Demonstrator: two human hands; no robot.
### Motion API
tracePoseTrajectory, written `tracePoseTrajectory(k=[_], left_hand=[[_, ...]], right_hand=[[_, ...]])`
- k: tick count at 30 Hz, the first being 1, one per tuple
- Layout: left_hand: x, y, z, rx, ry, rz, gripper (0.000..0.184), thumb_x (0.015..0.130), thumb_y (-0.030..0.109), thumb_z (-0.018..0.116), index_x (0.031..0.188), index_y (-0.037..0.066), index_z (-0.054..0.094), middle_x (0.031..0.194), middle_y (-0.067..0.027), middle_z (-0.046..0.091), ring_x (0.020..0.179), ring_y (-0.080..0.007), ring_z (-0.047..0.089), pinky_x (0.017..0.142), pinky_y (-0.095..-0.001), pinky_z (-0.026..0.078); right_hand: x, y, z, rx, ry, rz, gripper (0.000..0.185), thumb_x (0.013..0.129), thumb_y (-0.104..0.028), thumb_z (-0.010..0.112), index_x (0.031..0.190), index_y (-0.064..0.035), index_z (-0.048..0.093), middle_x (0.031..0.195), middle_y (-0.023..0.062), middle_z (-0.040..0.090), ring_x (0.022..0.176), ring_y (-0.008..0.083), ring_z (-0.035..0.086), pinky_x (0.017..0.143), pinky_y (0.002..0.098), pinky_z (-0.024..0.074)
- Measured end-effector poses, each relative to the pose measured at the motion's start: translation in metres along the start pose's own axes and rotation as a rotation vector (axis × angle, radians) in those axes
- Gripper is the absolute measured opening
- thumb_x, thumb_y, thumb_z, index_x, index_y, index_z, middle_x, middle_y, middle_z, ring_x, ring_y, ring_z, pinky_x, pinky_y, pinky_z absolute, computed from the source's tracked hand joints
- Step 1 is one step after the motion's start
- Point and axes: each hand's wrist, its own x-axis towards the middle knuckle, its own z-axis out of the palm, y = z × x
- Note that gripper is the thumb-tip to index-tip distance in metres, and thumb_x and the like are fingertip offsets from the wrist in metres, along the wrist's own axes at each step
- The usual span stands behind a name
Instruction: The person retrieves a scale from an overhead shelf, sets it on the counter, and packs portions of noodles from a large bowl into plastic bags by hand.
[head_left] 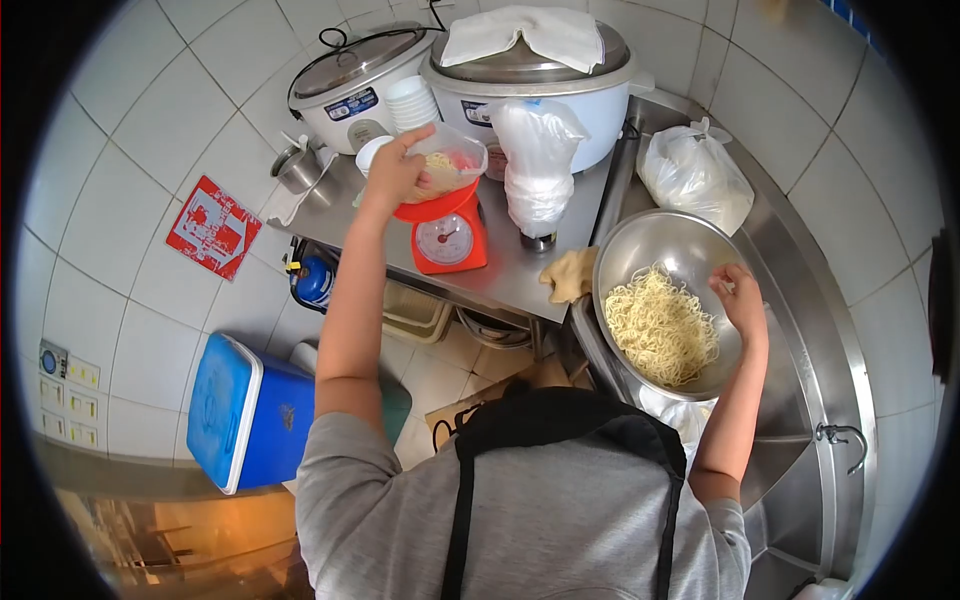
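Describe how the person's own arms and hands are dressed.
The left hand and right hand look ungloved, with nothing visible worn at the wrists. The sleeves are short and plain grey; black straps run over the grey shirt.

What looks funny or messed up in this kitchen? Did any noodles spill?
The red sign on the wall looks patchy, maybe worn: blotchy white breaks up its red. A crumpled tan cloth lies at the counter corner beside the metal bowl. I can't see any spilled noodles.
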Motion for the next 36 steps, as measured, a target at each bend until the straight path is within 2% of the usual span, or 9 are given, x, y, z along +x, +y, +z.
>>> tracePoseTrajectory(k=[2, 3, 6, 15, 21, 24, 28, 31, 36], left_hand=[[-0.013, -0.002, 0.014, 0.071, 0.027, 0.009, 0.047, 0.077, -0.004, 0.044, 0.120, 0.011, 0.057, 0.099, -0.0091, 0.059, 0.053, -0.0081, 0.053, 0.050, -0.0210, 0.049], [-0.018, -0.006, 0.019, 0.205, 0.067, 0.200, 0.041, 0.078, 0.001, 0.048, 0.117, 0.010, 0.058, 0.117, -0.0097, 0.056, 0.059, -0.0133, 0.059, 0.058, -0.0252, 0.051], [-0.024, -0.018, 0.029, 0.636, 0.276, 0.588, 0.032, 0.079, 0.008, 0.054, 0.110, 0.010, 0.062, 0.126, -0.0070, 0.052, 0.074, -0.0207, 0.064, 0.069, -0.0303, 0.051], [-0.047, 0.004, 0.045, 0.811, 0.291, 0.389, 0.018, 0.078, 0.022, 0.060, 0.093, 0.015, 0.068, 0.126, -0.0060, 0.052, 0.089, -0.0253, 0.062, 0.075, -0.0344, 0.050], [-0.044, -0.008, 0.052, 0.869, 0.377, 0.374, 0.025, 0.077, 0.017, 0.059, 0.101, 0.015, 0.066, 0.123, -0.0119, 0.052, 0.092, -0.0272, 0.061, 0.076, -0.0359, 0.050], [-0.012, -0.048, 0.043, 0.874, 0.498, 0.553, 0.038, 0.077, 0.011, 0.055, 0.114, 0.012, 0.059, 0.118, -0.0171, 0.054, 0.080, -0.0259, 0.064, 0.071, -0.0344, 0.051], [0.019, 0.003, -0.023, 0.019, 0.233, -0.004, 0.051, 0.075, -0.001, 0.041, 0.125, 0.003, 0.049, 0.122, -0.0131, 0.055, 0.058, -0.0108, 0.057, 0.052, -0.0258, 0.047], [0.004, 0.075, -0.024, -0.282, 0.168, 0.120, 0.053, 0.072, -0.002, 0.040, 0.124, 0.001, 0.050, 0.119, -0.0092, 0.057, 0.044, -0.0030, 0.038, 0.041, -0.0170, 0.036], [-0.020, 0.137, 0.015, -0.323, -0.123, 0.173, 0.053, 0.072, -0.003, 0.037, 0.121, 0.003, 0.054, 0.082, -0.0015, 0.064, 0.042, -0.0027, 0.036, 0.040, -0.0177, 0.035]], right_hand=[[0.001, -0.001, 0.003, 0.021, -0.009, 0.012, 0.021, 0.074, -0.012, 0.067, 0.089, 0.0016, 0.061, 0.088, 0.0145, 0.060, 0.082, 0.0269, 0.058, 0.073, 0.0350, 0.0458], [0.002, -0.003, 0.003, 0.011, -0.017, 0.012, 0.022, 0.074, -0.012, 0.068, 0.090, 0.0016, 0.061, 0.087, 0.0149, 0.060, 0.082, 0.0271, 0.058, 0.073, 0.0352, 0.0458], [0.004, -0.009, 0.004, -0.010, -0.040, 0.009, 0.024, 0.075, -0.014, 0.068, 0.091, 0.0015, 0.062, 0.087, 0.0158, 0.061, 0.081, 0.0274, 0.059, 0.072, 0.0356, 0.0460], [0.011, -0.023, 0.006, 0.061, -0.108, -0.001, 0.026, 0.075, -0.015, 0.068, 0.093, 0.0017, 0.061, 0.084, 0.0162, 0.061, 0.079, 0.0259, 0.058, 0.072, 0.0349, 0.0455], [0.012, -0.024, 0.003, 0.065, -0.109, -0.012, 0.025, 0.075, -0.014, 0.068, 0.093, 0.0012, 0.061, 0.082, 0.0159, 0.061, 0.078, 0.0262, 0.058, 0.071, 0.0352, 0.0450], [0.009, -0.029, -0.003, 0.049, -0.096, -0.010, 0.025, 0.075, -0.014, 0.068, 0.093, 0.0010, 0.061, 0.081, 0.0157, 0.061, 0.077, 0.0259, 0.058, 0.070, 0.0349, 0.0451], [0.006, -0.039, -0.016, 0.134, -0.077, -0.034, 0.021, 0.077, -0.012, 0.066, 0.093, 0.0006, 0.062, 0.081, 0.0129, 0.061, 0.075, 0.0216, 0.058, 0.069, 0.0324, 0.0456], [0.007, -0.077, -0.031, 0.343, -0.028, -0.152, 0.017, 0.078, -0.010, 0.065, 0.092, -0.0003, 0.063, 0.084, 0.0098, 0.061, 0.076, 0.0181, 0.058, 0.067, 0.0300, 0.0458], [0.011, -0.197, -0.051, 0.476, 0.111, -0.583, 0.021, 0.077, -0.005, 0.063, 0.097, -0.0020, 0.061, 0.100, 0.0080, 0.058, 0.074, 0.0182, 0.057, 0.068, 0.0288, 0.0471]])
